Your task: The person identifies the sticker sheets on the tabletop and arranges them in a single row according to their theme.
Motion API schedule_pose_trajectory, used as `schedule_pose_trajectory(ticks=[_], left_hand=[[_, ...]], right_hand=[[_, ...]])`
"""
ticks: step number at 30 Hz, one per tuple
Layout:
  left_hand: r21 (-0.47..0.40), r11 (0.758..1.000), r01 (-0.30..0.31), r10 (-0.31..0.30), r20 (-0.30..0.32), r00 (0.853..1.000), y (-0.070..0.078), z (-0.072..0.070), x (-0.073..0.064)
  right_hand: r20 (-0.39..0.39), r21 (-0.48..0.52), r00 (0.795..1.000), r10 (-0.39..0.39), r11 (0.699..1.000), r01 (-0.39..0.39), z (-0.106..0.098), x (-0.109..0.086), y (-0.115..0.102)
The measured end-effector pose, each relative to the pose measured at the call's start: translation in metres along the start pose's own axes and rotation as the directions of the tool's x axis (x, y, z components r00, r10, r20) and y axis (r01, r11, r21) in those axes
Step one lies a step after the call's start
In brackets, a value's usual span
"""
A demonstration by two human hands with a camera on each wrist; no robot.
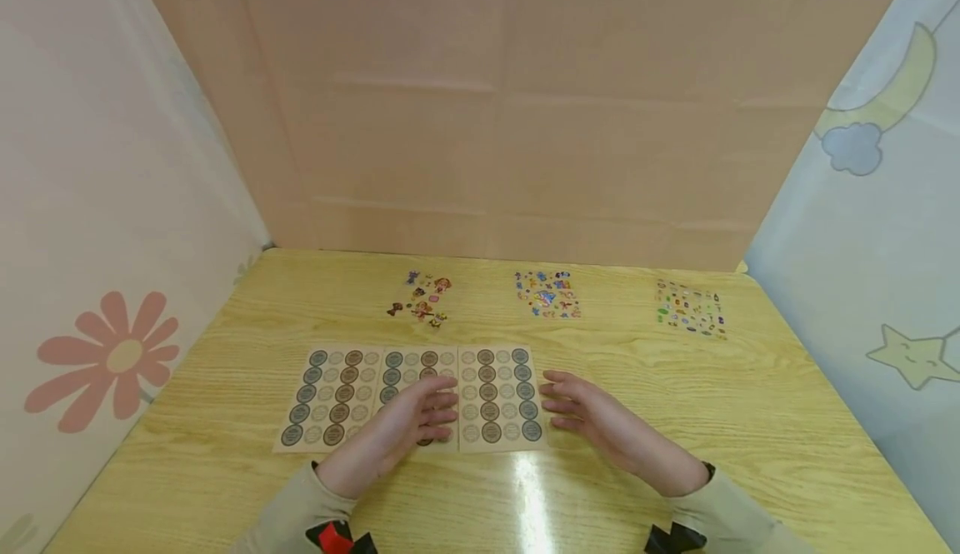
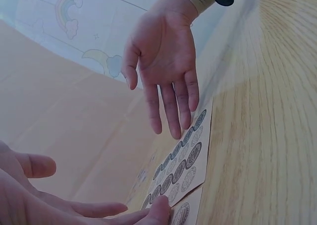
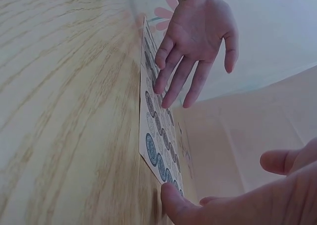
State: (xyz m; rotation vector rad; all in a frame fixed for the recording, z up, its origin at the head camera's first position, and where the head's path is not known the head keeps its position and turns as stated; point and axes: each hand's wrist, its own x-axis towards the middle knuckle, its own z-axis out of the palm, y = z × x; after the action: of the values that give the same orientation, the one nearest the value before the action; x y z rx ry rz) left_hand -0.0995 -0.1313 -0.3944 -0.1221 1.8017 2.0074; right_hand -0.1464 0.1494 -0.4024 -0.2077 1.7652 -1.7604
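Three sheets of round stickers lie side by side on the table: a left sheet (image 1: 327, 400), a middle sheet (image 1: 411, 361) and a right sheet (image 1: 500, 400). Their tan paper carries columns of dark and pale circles. My left hand (image 1: 418, 414) is over the middle sheet, hiding part of it, with its fingers loosely extended and nothing held. Just past the right sheet's outer edge is my right hand (image 1: 592, 421), also empty, fingers relaxed and pointing inward. Both palms face each other across the right sheet; the left wrist view shows the right palm (image 2: 166, 54) plainly.
Farther back on the wooden table (image 1: 225, 354) lie three small sheets of colourful stickers: a character set (image 1: 422, 311), a blue-and-red set (image 1: 546, 297) and a set of tiny pieces (image 1: 690, 308). A tan backdrop (image 1: 495, 121) and printed side curtains (image 1: 847, 229) surround the table.
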Motion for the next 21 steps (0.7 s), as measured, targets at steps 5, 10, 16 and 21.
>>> schedule_pose_trajectory(ticks=[5,10,16,21], left_hand=[[-0.02,1.0,-0.016,0.016,-0.003,1.0,0.001,-0.002,0.0],[-0.037,0.999,-0.039,0.039,-0.01,0.999,0.005,-0.007,0.0],[-0.066,0.997,-0.045,0.045,0.0,0.999,0.011,-0.015,0.002],[-0.095,0.994,-0.054,0.052,-0.024,0.998,0.017,-0.026,0.005]], right_hand=[[-0.008,0.022,1.0,0.008,1.0,-0.007,-0.003,0.001,-0.002],[0.022,0.04,1.0,0.008,0.999,-0.009,-0.007,0.005,-0.009],[0.059,0.096,0.998,-0.027,0.995,0.021,-0.011,0.011,-0.019],[0.073,0.139,0.997,-0.008,0.99,-0.002,-0.012,0.017,-0.02]])
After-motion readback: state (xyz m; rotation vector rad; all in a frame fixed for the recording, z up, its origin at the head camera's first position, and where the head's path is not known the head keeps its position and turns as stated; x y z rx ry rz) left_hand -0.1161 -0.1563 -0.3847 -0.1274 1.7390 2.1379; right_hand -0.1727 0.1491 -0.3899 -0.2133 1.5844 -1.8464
